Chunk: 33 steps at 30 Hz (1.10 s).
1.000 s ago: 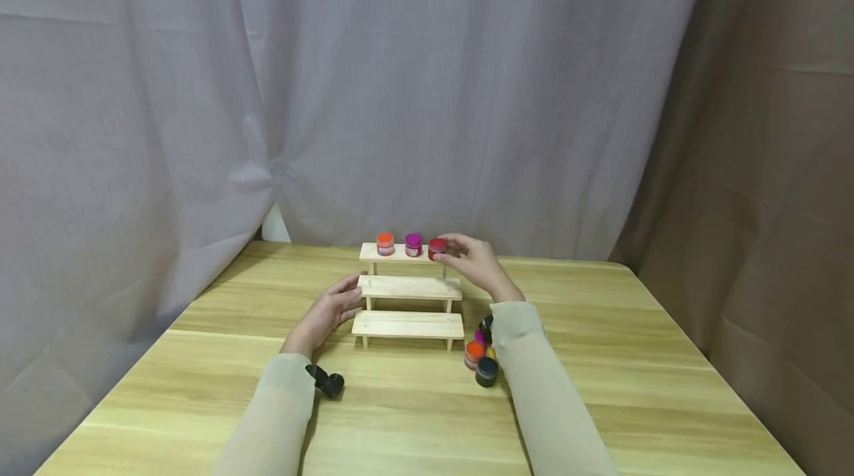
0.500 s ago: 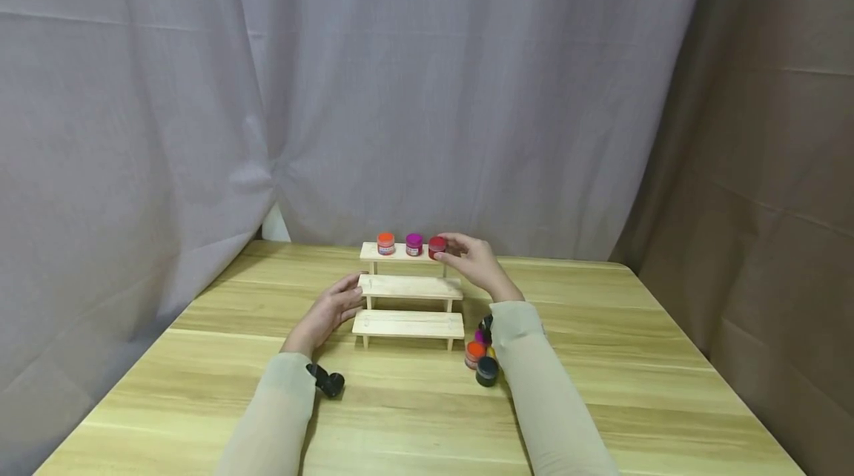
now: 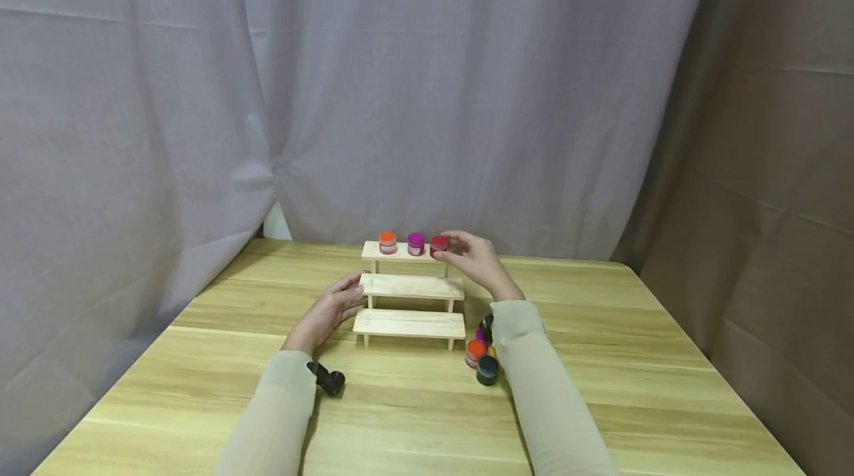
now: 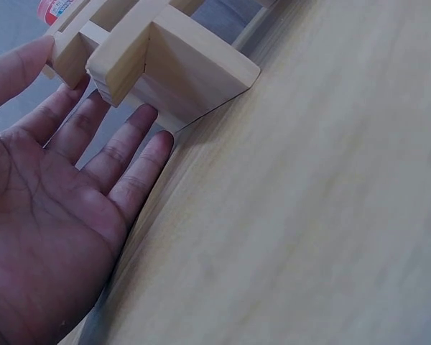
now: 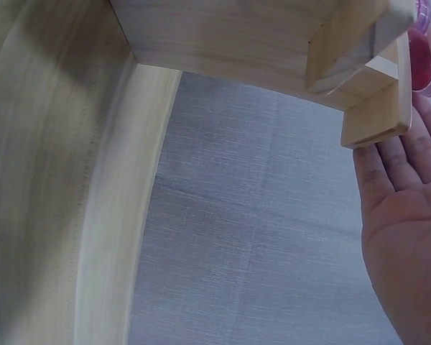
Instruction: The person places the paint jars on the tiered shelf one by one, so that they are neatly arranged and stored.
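- No word, number or brand legible in any view.
- On orange-lidded jar (image 3: 388, 243), left on far top shelf (image 3: 369, 251): pale label (image 3: 388, 250) with bluish print, too small to read.
- On magenta-lidded jar (image 3: 416, 244), just right of it: light label patch (image 3: 414, 250), also too small.
- In left-wrist view, on partly visible jar (image 4: 49, 8): red, white and blue label (image 4: 59, 10), blurred.

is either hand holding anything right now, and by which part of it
The right hand pinches the red jar by its right side, between thumb and fingers. The left hand only touches the wooden stand's left end.
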Motion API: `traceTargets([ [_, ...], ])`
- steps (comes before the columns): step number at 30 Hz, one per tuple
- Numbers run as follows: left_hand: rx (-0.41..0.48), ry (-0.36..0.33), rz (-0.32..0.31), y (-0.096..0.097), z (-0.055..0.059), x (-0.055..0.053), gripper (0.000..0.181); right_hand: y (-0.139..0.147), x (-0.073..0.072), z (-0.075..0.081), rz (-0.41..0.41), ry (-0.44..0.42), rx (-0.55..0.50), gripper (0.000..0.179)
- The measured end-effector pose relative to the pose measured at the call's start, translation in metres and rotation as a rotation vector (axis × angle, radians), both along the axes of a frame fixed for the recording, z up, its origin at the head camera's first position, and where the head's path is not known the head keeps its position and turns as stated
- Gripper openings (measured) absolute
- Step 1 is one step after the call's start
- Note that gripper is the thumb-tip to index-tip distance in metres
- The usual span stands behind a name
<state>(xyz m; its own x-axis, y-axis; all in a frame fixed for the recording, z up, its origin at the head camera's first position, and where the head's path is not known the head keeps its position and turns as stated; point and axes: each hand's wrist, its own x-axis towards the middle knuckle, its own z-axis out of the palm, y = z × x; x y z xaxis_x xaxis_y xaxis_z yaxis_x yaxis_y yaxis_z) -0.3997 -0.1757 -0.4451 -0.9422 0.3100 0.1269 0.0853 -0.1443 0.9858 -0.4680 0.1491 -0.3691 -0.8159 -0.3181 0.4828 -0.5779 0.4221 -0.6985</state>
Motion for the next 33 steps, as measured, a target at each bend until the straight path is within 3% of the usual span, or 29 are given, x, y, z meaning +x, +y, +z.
traceTargets([
  [12,0.0,-0.022,0.016,0.0006,-0.0027,0.002,0.068,0.0015,0.0027,-0.0023,0.009,-0.002,-0.011,0.04],
  [33,-0.001,-0.013,0.014,0.0003,-0.0014,-0.0004,0.067,0.0033,0.0004,0.0003,0.038,0.004,0.01,0.046],
])
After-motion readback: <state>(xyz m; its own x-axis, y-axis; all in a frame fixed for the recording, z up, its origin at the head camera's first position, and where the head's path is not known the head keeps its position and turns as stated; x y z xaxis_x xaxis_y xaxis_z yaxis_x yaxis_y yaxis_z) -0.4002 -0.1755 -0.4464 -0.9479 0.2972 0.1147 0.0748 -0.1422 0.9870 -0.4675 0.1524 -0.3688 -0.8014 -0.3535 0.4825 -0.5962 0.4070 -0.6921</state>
